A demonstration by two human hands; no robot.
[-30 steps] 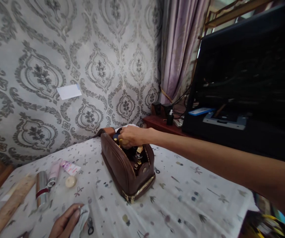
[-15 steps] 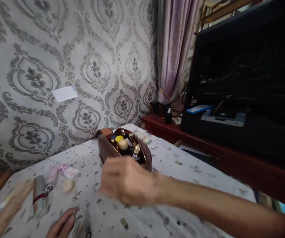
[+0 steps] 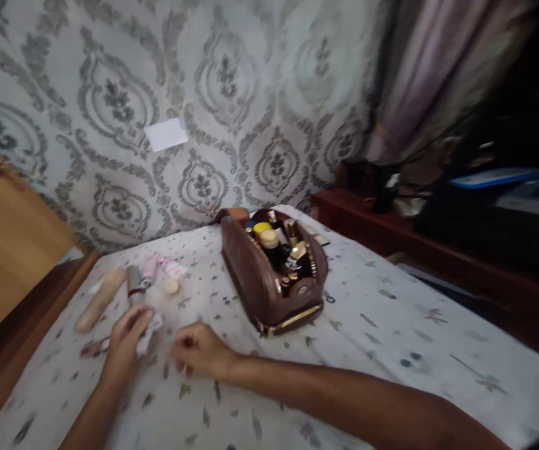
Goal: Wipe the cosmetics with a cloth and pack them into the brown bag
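My left hand (image 3: 131, 328) is closed on a crumpled white wipe or tissue (image 3: 150, 334), low over the patterned sheet (image 3: 269, 400). To its right, my right hand (image 3: 200, 350) has its fingers curled in; whatever may be in them is hidden and blurred. Beyond the hands stands a brown cosmetic bag (image 3: 245, 269), unzipped and full of jars and bottles, among them a yellow lid (image 3: 263, 228) and a cream-coloured lid (image 3: 269, 239). A small round beige jar or cap (image 3: 172, 286) lies on the sheet past my left hand.
Left of the bag lie a long beige tube (image 3: 100, 301), a silver tube with a red band (image 3: 134, 284), a pink tube (image 3: 149, 270) and a pink-and-white tube (image 3: 172, 266). A wooden board edge (image 3: 30, 344) borders the left; a reddish wooden desk (image 3: 363, 219) stands right.
My right hand has drawn back from in front of the bag towards my left hand. My left hand has come further into view with the white wipe. The view has turned left.
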